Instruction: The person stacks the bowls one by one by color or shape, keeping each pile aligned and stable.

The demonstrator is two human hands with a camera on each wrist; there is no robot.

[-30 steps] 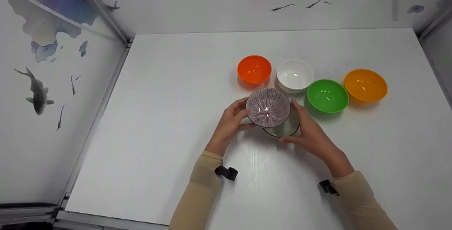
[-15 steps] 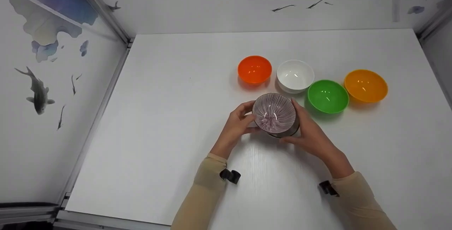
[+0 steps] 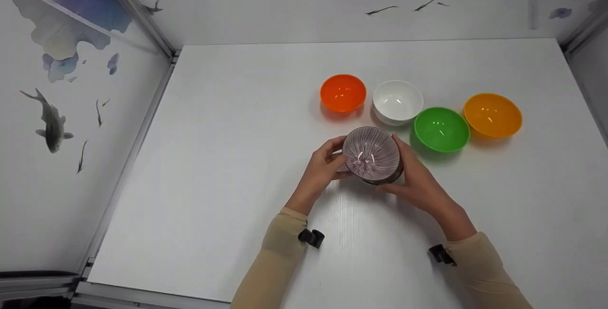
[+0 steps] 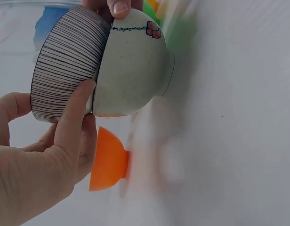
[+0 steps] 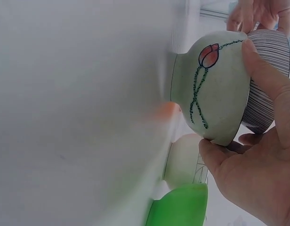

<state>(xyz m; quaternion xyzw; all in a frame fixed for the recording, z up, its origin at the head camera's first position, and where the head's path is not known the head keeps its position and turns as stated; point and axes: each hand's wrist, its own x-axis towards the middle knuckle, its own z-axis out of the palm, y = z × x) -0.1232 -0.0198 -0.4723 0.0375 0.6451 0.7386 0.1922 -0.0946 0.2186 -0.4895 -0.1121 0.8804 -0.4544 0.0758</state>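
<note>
A bowl with dark thin stripes sits partly inside a pale green ceramic bowl with a painted red tulip. In the head view the striped bowl hides most of the pale one. My left hand holds the striped bowl from its left side, thumb and fingers about its wall, as the left wrist view also shows on the striped bowl. On the other side my right hand grips the pale bowl near its rim. The pale bowl is upright, its foot at or very close to the white table.
Behind the hands stand an orange bowl and a white bowl. Farther right are a green bowl and a yellow-orange bowl, close together. Printed panels border the white table at the back and left.
My left hand has moved right and slightly nearer with the striped bowl, which has settled over and into the pale bowl. The right hand and the other bowls have stayed put.
</note>
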